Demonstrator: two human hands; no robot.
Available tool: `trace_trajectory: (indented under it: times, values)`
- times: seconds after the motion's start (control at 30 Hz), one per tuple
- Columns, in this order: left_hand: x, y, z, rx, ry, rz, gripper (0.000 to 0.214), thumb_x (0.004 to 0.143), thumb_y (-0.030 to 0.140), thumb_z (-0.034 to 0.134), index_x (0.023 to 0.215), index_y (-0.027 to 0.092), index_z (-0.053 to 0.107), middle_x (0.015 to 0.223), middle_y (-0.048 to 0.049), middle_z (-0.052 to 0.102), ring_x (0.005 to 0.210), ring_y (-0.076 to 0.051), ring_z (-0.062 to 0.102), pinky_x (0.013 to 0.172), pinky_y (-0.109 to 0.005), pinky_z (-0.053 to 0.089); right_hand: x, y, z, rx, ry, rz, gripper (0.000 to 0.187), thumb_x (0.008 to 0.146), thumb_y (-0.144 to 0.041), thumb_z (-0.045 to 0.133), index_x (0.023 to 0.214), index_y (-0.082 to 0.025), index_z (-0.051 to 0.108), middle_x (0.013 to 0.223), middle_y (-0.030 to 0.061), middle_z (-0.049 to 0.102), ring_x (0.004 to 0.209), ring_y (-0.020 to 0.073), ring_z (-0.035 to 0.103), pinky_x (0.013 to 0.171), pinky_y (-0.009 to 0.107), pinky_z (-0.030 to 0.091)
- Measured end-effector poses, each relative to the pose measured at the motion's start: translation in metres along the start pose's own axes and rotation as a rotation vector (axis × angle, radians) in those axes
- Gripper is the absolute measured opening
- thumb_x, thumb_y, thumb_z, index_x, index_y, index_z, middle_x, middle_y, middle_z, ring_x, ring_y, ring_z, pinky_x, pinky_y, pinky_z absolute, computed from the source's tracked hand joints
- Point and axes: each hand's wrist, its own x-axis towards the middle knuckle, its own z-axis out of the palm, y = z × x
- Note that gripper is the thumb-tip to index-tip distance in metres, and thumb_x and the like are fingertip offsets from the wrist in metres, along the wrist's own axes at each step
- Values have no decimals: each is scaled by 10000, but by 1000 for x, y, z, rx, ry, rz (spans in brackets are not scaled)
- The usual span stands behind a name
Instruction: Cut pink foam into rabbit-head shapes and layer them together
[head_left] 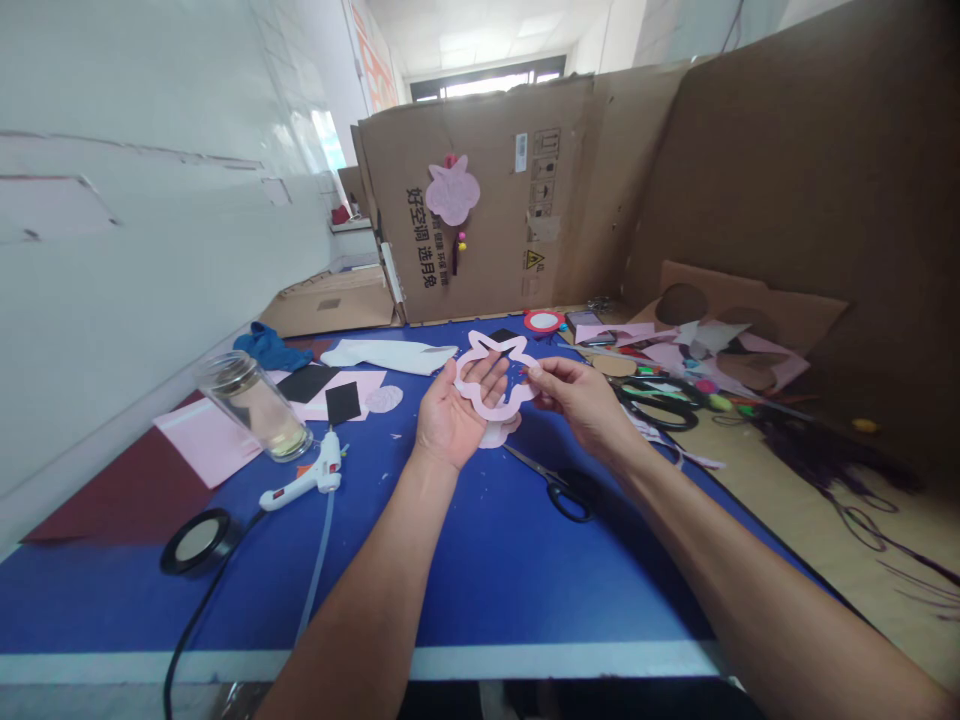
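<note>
things: a pink cut-out ring (pixel 486 340) with a lobed, star-like outline is held above the table, and its material cannot be told.
left hand: the left hand (pixel 454 415) is held palm up beneath the ring, with the fingers (pixel 491 378) released and spread, so the ring is supported rather than gripped.
right hand: the right hand (pixel 581 400) is raised just beside the ring, and its edge is grasped between thumb and forefinger.
nearby: a pink round piece (pixel 499 433) is seen under the ring, partly hidden, and black-handled scissors (pixel 559 490) are left on the blue table (pixel 450 590), closest to the right hand.
progress: the ring is seen cut out with its centre open. nothing is seen fixed to it, and a white hot glue gun (pixel 307 480) is lying unheld. a pink flower-shaped cut-out (pixel 452 190) with hanging beads is shown fixed to the cardboard panel (pixel 495 265).
rest: a glass jar (pixel 255 410), a black tape roll (pixel 196 540) and pink sheets (pixel 206 440) are laid on the left.
writing: chinese characters (pixel 424 235) are printed on the panel, the first read as "好空调", the others too uncertain to be read; no brand can be made out. a yellow warning label (pixel 534 260) and a barcode sticker (pixel 521 152) are also shown.
</note>
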Motion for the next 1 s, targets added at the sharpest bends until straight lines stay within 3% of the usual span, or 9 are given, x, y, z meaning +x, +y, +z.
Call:
trace_trajectory:
  times: [0.23,0.43,0.53,0.73,1.0]
  values:
    - [1,0,-1,-2,10,-2,342,1043,382,524,1103,114,727,1344,-182,727,1304,-291,667,1059,-369,560,0,0,0,-18,10,-10,350,668,-500,924,820,-219,781,730,-1,704,652,137,583,648,281,486]
    - [4,2,-5,56,40,13,231,997,232,566,1173,136,680,1211,-172,781,1181,-275,739,1043,-397,561,-1,-4,0,-83,-23,-93,322,739,-515,875,832,-221,782,726,3,709,643,141,572,637,290,464]
    - [5,4,-8,160,30,49,176,962,207,613,1114,147,678,1173,-184,792,1079,-278,775,997,-417,580,-2,-5,0,-140,-26,-118,330,758,-527,857,842,-218,776,733,10,719,655,150,584,639,295,464]
    - [7,2,-12,399,87,70,75,902,213,727,932,152,695,1040,-157,820,881,-241,801,849,-350,616,-2,-7,1,-226,-26,-121,347,740,-530,855,843,-211,766,723,23,734,647,169,608,638,311,487]
    - [10,4,-12,452,143,139,119,867,238,734,950,153,728,1040,-140,812,850,-219,782,872,-367,601,-3,-9,-1,-197,-23,-93,301,746,-495,853,841,-221,774,710,14,718,632,159,588,620,305,481]
